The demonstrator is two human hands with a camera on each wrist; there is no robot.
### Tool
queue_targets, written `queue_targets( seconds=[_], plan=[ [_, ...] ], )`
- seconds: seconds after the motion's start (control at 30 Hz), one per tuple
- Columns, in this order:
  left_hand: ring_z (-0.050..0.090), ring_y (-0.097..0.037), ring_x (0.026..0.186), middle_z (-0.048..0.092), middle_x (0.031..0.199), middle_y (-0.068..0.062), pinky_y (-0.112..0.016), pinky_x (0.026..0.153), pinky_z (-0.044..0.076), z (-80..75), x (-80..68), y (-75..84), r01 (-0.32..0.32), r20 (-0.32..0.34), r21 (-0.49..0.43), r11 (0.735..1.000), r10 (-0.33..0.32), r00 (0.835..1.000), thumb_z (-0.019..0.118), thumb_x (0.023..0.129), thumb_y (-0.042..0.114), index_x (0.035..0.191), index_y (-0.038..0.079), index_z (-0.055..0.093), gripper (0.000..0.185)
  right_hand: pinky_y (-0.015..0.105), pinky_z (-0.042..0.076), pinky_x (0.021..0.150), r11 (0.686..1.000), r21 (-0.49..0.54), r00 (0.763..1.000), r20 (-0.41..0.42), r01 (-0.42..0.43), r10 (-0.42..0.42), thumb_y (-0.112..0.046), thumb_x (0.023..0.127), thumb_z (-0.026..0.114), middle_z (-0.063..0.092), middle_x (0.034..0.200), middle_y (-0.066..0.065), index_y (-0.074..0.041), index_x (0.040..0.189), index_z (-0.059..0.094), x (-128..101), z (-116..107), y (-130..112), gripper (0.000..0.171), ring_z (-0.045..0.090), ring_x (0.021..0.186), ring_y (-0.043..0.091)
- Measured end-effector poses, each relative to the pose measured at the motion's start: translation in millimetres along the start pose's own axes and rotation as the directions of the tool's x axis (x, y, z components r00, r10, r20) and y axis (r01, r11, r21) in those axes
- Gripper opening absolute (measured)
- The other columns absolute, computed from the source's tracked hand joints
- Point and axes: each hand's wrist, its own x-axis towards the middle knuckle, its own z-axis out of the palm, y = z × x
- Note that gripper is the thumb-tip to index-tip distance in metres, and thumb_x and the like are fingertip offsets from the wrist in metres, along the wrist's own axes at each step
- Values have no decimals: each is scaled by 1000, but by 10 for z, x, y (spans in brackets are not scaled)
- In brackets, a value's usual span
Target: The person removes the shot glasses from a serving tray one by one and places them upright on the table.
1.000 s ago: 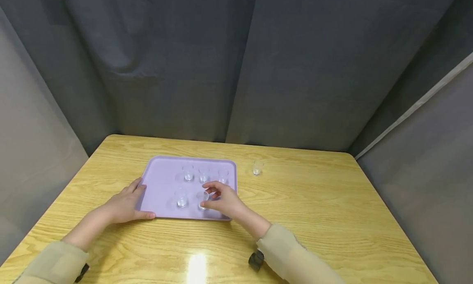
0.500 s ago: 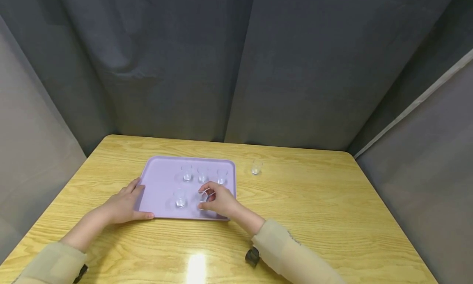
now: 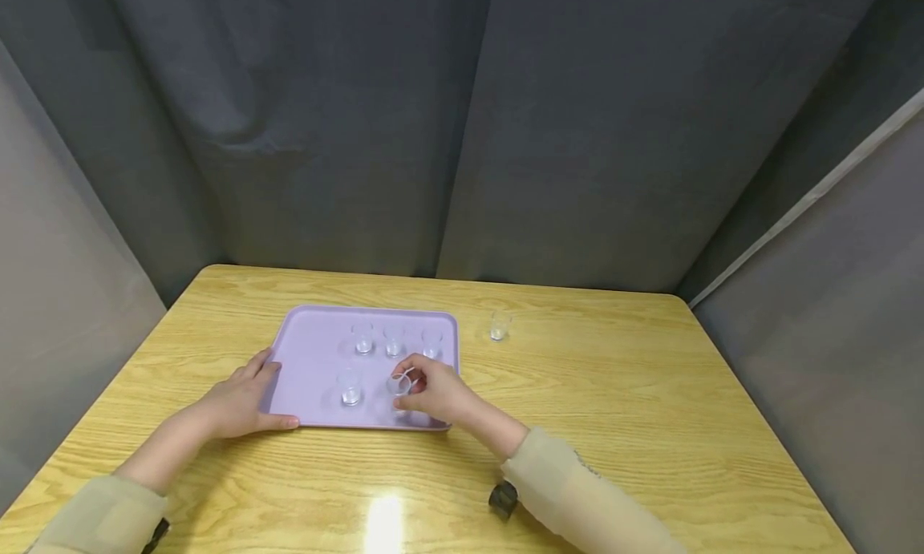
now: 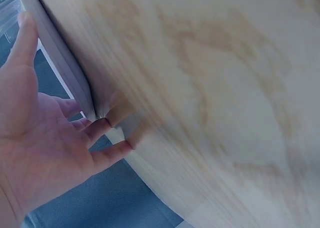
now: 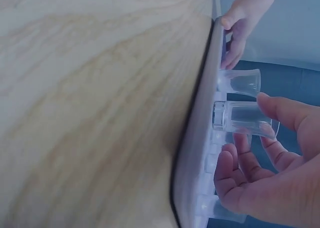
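Over the front right of a lilac tray [image 3: 310, 370], my right hand [image 3: 436, 390] pinches a small clear shot glass [image 3: 399, 384] near its rim. In the right wrist view, thumb and fingers sit on either side of this glass [image 5: 245, 117], its thick base towards the tray; whether it touches the tray I cannot tell. My left hand [image 3: 234, 402] lies at the tray's front left corner, fingers along the left edge, thumb against the front edge. Another glass [image 3: 350, 390] stands to the left of the held one. Behind them is a row of glasses [image 3: 364, 341] on the tray.
One more clear glass [image 3: 500, 327] stands on the wooden table [image 3: 613, 394] to the right of the tray. Dark grey curtains [image 3: 346, 137] hang behind the table, with paler panels [image 3: 830, 313] at the sides.
My right fingers have closed in on the glass, which now shows more of its rim and looks slightly raised or tilted. The left hand keeps its place on the tray.
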Motion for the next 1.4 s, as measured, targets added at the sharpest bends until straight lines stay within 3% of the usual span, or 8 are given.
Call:
queue_targets(
  seconds=[0.4,0.63,0.8,1.1,1.4],
  plan=[
    [27,-57,128,16,149,-34,-70,91,33,-20,-1,-1,4,2,1,1000,-4,1000,65,71,69,139,-13,32,111,22,46,71,989,-66,991,32,129,-127,-13,76,78,64,93,8,-7,104,62,-210,-402,-141,33,57,82,18],
    [27,-57,128,16,149,-35,-70,91,32,-22,1,14,6,2,1,1000,-6,1000,65,71,68,139,-13,32,111,33,52,75,977,-72,980,13,200,-200,-9,76,78,65,91,11,-4,104,63,-320,-681,-151,32,60,83,23],
    [27,-58,128,16,148,-35,-70,92,31,-16,2,15,0,-2,-2,1000,0,1000,66,71,68,139,-13,32,111,23,51,67,980,-101,985,3,170,-171,-13,78,77,64,95,10,-5,107,63,-415,-921,-165,33,59,87,25],
    [27,-57,128,16,149,-34,-71,92,30,-6,13,-2,-1,-8,-10,1000,1,1000,66,72,67,139,-13,32,109,30,50,73,990,-119,995,-56,70,-77,-16,82,74,64,97,3,-9,114,62,-540,-1287,-118,35,58,92,20],
    [27,-57,129,16,148,-35,-70,93,30,-33,1,29,-3,7,-1,1000,3,1000,65,72,68,139,-13,32,111,37,49,76,989,-143,981,-184,26,-52,-12,84,72,66,102,10,-6,117,61,-514,-1546,192,35,59,94,24]
  ],
)
